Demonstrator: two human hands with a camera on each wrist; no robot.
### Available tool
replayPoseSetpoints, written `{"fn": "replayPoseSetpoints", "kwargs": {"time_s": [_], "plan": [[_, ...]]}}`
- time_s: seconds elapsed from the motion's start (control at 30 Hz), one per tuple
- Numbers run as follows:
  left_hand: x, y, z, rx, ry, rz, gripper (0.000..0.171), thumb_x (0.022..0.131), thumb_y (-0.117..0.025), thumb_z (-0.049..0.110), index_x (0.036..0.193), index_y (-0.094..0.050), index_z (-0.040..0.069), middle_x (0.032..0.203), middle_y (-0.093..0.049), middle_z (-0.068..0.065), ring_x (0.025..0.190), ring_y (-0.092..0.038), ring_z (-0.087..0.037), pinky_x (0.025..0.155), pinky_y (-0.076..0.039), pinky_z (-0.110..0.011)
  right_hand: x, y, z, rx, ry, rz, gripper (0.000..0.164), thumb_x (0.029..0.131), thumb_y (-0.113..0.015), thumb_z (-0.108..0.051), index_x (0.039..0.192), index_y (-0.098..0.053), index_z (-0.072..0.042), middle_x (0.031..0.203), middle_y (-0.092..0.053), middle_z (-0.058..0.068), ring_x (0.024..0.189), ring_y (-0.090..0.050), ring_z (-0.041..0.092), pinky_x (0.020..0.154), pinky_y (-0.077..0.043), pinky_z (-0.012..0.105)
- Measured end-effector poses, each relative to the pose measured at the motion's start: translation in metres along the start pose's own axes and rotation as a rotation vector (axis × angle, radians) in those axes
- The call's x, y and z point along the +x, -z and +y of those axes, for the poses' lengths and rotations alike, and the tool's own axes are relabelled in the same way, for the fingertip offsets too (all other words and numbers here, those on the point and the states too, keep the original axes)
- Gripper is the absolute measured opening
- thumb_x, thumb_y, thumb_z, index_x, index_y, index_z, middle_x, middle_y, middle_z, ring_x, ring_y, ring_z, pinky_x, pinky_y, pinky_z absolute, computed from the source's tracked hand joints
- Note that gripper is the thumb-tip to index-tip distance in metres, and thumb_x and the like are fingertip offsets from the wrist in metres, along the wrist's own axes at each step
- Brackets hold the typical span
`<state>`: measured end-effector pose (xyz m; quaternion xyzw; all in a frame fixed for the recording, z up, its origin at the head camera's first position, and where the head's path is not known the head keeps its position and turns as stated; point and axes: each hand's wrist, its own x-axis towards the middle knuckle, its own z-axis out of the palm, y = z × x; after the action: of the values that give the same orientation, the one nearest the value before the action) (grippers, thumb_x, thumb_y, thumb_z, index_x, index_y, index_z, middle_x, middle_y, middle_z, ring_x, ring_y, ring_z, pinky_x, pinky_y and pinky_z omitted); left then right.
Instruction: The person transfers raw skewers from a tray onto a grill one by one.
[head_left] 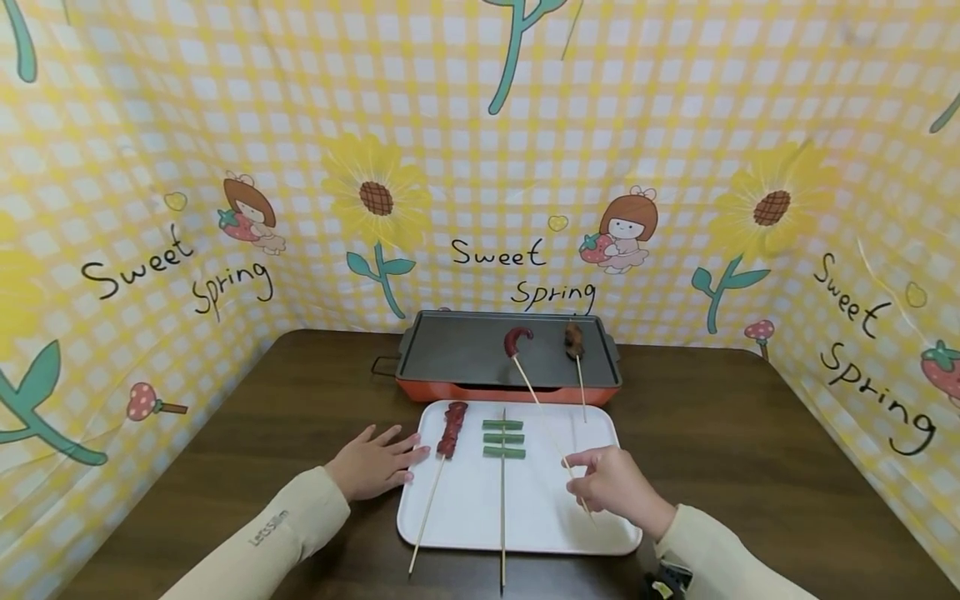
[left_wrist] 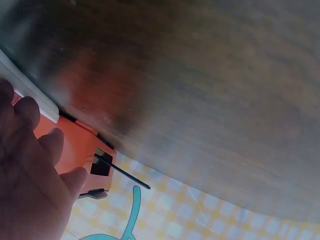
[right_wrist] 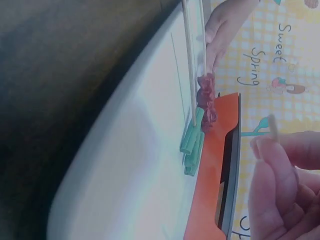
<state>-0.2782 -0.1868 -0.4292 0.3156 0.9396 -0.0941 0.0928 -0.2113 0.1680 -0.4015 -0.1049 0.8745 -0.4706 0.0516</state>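
Cream sleeves (head_left: 255,548) lie nearest; left hand (head_left: 375,462), fingers spread, is at the white tray (head_left: 465,518), nine o'clock; right hand (head_left: 617,483) pinches a sausage skewer (head_left: 512,343) pointing toward eleven.

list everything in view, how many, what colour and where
table: 1, dark brown, lower half of head view
patterned cloth: 1, yellow and white, behind and beside table
griddle: 1, grey top with orange base, back of table
wire loop: 1, dark, griddle's left end
tray: 1, white, in front of griddle
meat-like skewer: 1, brown, griddle's right end
curved skewer: 1, dark red, held over griddle
chunky skewer: 1, red, tray's left side
three-piece skewer: 1, green, tray's middle
sleeves: 2, cream, on both forearms
dark item: 1, mostly black, by right sleeve, unclear what
left hand: 1, bare, at tray's left edge
right hand: 1, bare, pinching curved skewer's stick
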Motion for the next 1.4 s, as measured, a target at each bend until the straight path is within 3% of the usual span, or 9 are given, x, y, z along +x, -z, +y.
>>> {"fn": "replayPoseSetpoints", "kwargs": {"time_s": [0.4, 0.57, 0.8, 1.17, 1.4], "plan": [[0.001, 0.006, -0.002, 0.011, -0.001, -0.002, 0.050, 0.099, -0.044, 0.042, 0.146, -0.043, 0.025, 0.150, -0.039, 0.000, 0.138, -0.032, -0.033, 0.108, -0.023, -0.058, 0.027, -0.004, -0.003, -0.014, -0.099, 0.139, 0.024, 0.077, -0.068, 0.006, 0.101, -0.071, 0.007, 0.049, -0.058, 0.003, 0.039, -0.045, 0.009, 0.044, -0.041, 0.024], [0.000, 0.005, 0.000, -0.011, -0.001, -0.003, 0.050, 0.099, -0.045, 0.042, 0.146, -0.043, 0.024, 0.150, -0.039, -0.001, 0.138, -0.032, -0.033, 0.108, -0.023, -0.059, 0.039, -0.005, -0.006, 0.034, -0.109, 0.150, 0.023, 0.077, -0.068, 0.008, 0.100, -0.070, 0.009, 0.050, -0.059, 0.005, 0.039, -0.047, 0.009, 0.043, -0.043, 0.023], [0.000, 0.003, 0.001, 0.006, 0.010, -0.009, 0.050, 0.099, -0.044, 0.042, 0.146, -0.043, 0.025, 0.150, -0.039, 0.001, 0.139, -0.032, -0.032, 0.108, -0.023, -0.058, 0.061, -0.008, -0.013, 0.163, -0.195, 0.146, 0.026, 0.079, -0.068, 0.007, 0.104, -0.068, 0.011, 0.054, -0.061, 0.006, 0.043, -0.052, 0.008, 0.044, -0.048, 0.023], [0.001, -0.001, 0.000, 0.024, 0.033, -0.033, 0.051, 0.099, -0.042, 0.045, 0.147, -0.040, 0.027, 0.151, -0.037, 0.003, 0.139, -0.031, -0.030, 0.108, -0.023, -0.057, 0.088, -0.009, -0.028, 0.177, -0.237, 0.120, 0.025, 0.082, -0.066, 0.006, 0.106, -0.065, 0.013, 0.062, -0.064, 0.011, 0.046, -0.053, 0.010, 0.049, -0.052, 0.026], [-0.002, 0.001, 0.001, 0.037, 0.015, -0.023, 0.051, 0.100, -0.042, 0.044, 0.147, -0.040, 0.026, 0.151, -0.038, 0.002, 0.139, -0.031, -0.030, 0.108, -0.023, -0.057, 0.104, -0.012, -0.028, 0.192, -0.258, 0.148, 0.018, 0.081, -0.066, 0.007, 0.099, -0.066, 0.012, 0.065, -0.066, 0.015, 0.044, -0.053, 0.011, 0.048, -0.052, 0.027]]}}
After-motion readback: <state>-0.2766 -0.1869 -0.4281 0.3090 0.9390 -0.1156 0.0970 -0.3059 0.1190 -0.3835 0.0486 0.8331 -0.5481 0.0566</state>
